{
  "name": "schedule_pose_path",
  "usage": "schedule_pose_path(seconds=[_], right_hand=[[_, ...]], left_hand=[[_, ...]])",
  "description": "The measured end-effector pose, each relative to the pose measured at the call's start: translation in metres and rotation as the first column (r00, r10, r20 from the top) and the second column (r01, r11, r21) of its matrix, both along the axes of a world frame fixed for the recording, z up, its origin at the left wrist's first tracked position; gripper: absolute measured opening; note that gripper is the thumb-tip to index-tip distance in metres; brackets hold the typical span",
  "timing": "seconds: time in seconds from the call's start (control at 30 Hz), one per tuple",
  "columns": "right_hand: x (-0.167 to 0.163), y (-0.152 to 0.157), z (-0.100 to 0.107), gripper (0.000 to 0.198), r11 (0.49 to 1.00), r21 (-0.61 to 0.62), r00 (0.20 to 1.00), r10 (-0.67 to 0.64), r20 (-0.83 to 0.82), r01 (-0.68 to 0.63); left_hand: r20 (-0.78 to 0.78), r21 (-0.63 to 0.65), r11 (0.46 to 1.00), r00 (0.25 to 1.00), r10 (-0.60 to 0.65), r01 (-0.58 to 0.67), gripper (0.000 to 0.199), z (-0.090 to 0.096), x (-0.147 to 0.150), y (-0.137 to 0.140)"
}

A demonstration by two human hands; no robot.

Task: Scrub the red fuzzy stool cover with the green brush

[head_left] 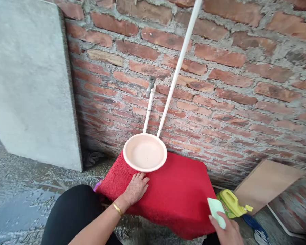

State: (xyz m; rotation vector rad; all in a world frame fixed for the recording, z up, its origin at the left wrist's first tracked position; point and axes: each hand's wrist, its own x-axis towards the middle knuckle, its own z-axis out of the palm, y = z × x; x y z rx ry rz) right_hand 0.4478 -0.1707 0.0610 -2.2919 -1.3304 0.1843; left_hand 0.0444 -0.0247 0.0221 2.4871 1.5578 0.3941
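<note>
A red cloth (178, 190) with a fuzzy pile is spread over a low support. My left hand (137, 187) rests palm down on it with fingers stretched out, just in front of a pale pink basin (145, 153). The basin sits at the cloth's far edge; I cannot make out whether my fingertips touch its rim. At the lower right, my right hand (228, 229) grips a pale green block (216, 211) that looks like a bar of soap, held over the cloth's right end. Part of that hand is cut off by the picture's bottom edge.
Behind the basin, a tap (151, 84) and a long white pipe (180, 64) run along the brick wall (219, 78). A yellow-green jug (231, 203), a brown board (266, 183) and a blue shoe (256, 228) are on the right. A grey slab (33, 81) leans left above wet floor.
</note>
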Motion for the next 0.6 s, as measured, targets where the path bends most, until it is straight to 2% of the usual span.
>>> schedule_pose_path(seconds=[0.07, 0.13, 0.23, 0.33, 0.4, 0.47, 0.53, 0.6], right_hand=[[-0.050, 0.022, -0.004, 0.048, 0.997, -0.014, 0.997, 0.076, -0.028, -0.076], [-0.109, 0.042, -0.007, 0.043, 0.963, -0.034, 0.962, 0.266, -0.054, -0.268], [-0.197, 0.062, -0.005, 0.029, 0.843, -0.065, 0.845, 0.533, -0.032, -0.534], [-0.260, 0.073, -0.001, 0.030, 0.728, -0.093, 0.730, 0.683, 0.020, -0.679], [-0.280, 0.078, -0.002, 0.032, 0.693, -0.113, 0.694, 0.719, 0.040, -0.712], [-0.281, 0.081, -0.003, 0.032, 0.694, -0.131, 0.695, 0.718, 0.046, -0.708], [-0.266, 0.081, -0.006, 0.031, 0.721, -0.142, 0.724, 0.688, 0.041, -0.678], [-0.237, 0.079, -0.009, 0.030, 0.771, -0.151, 0.778, 0.628, 0.026, -0.618]], left_hand=[[-0.011, -0.033, 0.999, 1.000, 0.007, -0.008, 0.031, 0.007, -0.007, 0.000], [-0.017, -0.046, 0.998, 0.999, 0.032, -0.033, 0.031, 0.013, -0.016, 0.000], [-0.031, -0.062, 0.994, 0.995, 0.092, -0.094, 0.033, 0.022, -0.032, 0.003], [-0.043, -0.070, 0.984, 0.986, 0.164, -0.166, 0.036, 0.030, -0.047, 0.008], [-0.049, -0.073, 0.976, 0.979, 0.200, -0.203, 0.036, 0.033, -0.055, 0.011], [-0.057, -0.078, 0.971, 0.973, 0.223, -0.227, 0.035, 0.036, -0.060, 0.012], [-0.067, -0.083, 0.967, 0.970, 0.235, -0.240, 0.034, 0.038, -0.062, 0.013], [-0.079, -0.085, 0.964, 0.966, 0.247, -0.254, 0.033, 0.042, -0.064, 0.015]])
